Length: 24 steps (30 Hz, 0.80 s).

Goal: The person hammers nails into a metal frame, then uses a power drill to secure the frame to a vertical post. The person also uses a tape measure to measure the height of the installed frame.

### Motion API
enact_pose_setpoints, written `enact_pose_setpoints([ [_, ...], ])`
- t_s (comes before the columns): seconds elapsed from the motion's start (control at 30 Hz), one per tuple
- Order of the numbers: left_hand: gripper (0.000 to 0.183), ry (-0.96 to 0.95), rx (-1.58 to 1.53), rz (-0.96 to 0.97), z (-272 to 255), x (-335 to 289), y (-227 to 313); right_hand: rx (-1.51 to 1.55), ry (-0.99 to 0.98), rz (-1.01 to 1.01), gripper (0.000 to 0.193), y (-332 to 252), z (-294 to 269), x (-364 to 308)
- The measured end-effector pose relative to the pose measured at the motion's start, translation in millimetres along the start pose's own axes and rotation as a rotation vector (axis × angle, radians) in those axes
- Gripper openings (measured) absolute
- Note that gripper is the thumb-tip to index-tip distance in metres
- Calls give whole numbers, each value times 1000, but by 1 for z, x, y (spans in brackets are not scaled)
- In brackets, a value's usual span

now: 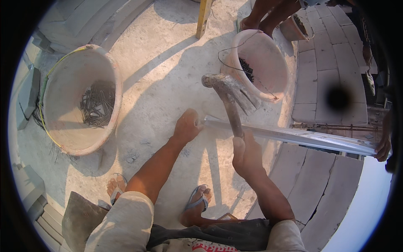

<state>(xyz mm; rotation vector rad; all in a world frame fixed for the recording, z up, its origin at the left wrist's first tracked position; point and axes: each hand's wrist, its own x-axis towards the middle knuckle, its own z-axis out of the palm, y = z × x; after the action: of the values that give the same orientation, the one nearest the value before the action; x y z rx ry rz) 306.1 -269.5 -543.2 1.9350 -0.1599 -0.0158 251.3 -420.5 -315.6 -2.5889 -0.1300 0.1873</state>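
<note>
My right hand (247, 157) is wrapped round the handle of a claw hammer (233, 96), whose worn metal head is raised above the floor. My left hand (187, 126) is closed, with the fingers curled, right beside the near end of a long silvery metal channel (285, 133). Whatever it pinches is hidden by the fingers. The channel runs to the right, passing behind the hammer handle. At its far right end another person's hand (383, 148) is on it.
A big pale tub (52, 113) with loose nails (98, 103) stands left. Another tub (268, 63) with dark pieces stands ahead, near a person's legs (264, 17). A yellow post (203, 19) rises at the top. Grey block walls (310, 180) line the right. My sandalled feet (199, 199) are below.
</note>
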Motion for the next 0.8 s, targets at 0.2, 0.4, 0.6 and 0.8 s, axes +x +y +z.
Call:
enact_pose_setpoints([
  [0.2, 38, -36, 178, -3, 3, -2, -1, -237, -149, 12, 43, 32, 27, 1],
  [0.4, 38, -55, 162, -54, 3, -5, -1, -251, -248, 224, 39, 4, 16, 18],
  [0.6, 36, -68, 200, -75, 4, -4, -1, 156, 110, -101, 39, 8, -4, 3],
  [0.8, 33, 47, 109, -21, 4, -8, 6, -354, -272, 197, 34, 33, 48, 15],
])
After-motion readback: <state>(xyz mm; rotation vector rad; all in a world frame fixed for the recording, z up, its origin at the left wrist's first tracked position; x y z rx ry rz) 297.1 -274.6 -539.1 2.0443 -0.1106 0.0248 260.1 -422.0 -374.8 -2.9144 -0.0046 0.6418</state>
